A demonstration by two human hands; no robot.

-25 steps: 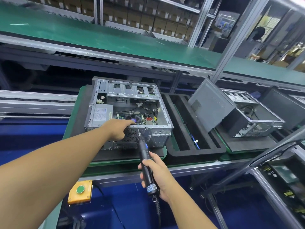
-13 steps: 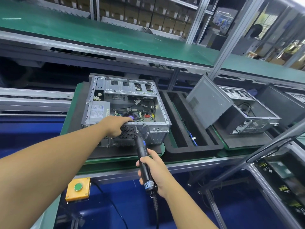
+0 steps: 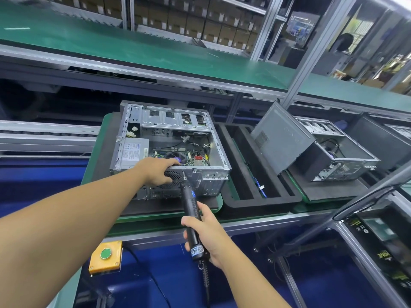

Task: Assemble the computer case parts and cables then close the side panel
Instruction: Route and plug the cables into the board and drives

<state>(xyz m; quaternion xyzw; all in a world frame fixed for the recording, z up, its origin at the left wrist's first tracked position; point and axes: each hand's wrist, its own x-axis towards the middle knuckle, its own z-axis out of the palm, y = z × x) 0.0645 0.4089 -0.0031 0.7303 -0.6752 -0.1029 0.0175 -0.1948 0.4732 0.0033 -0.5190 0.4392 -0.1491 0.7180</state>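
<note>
Computer case (image 3: 175,121) lies open side up on the green carrier board (image 3: 97,152), at 12 o'clock from you, with no side panel on it. Your left hand (image 3: 155,172) is clenched over the near top rim, fingers hooked inside and thumb down by the round fan grille (image 3: 175,177). Your right hand (image 3: 206,232) has a full grip round the black electric screwdriver (image 3: 190,203). Its bit meets the rear wall just at 3 o'clock of the grille, right under the rim. Whether a screw sits on the bit is too small to tell. Judged step: driving a rear-wall screw, with cabling and panel closing not yet done. To do it well, line the driver's axis square to the wall before you trigger it. A tilted bit will likely cam out and scratch the metal. Push straight in and let your left hand take the counter-force so the case does not slide on the board. Mind your left thumb, which is near the bit. The driver's cord (image 3: 205,278) hangs at 6 o'clock, so leave it slack. Loose cables (image 3: 200,147) inside need tucking below the rim before any panel goes on.
</note>
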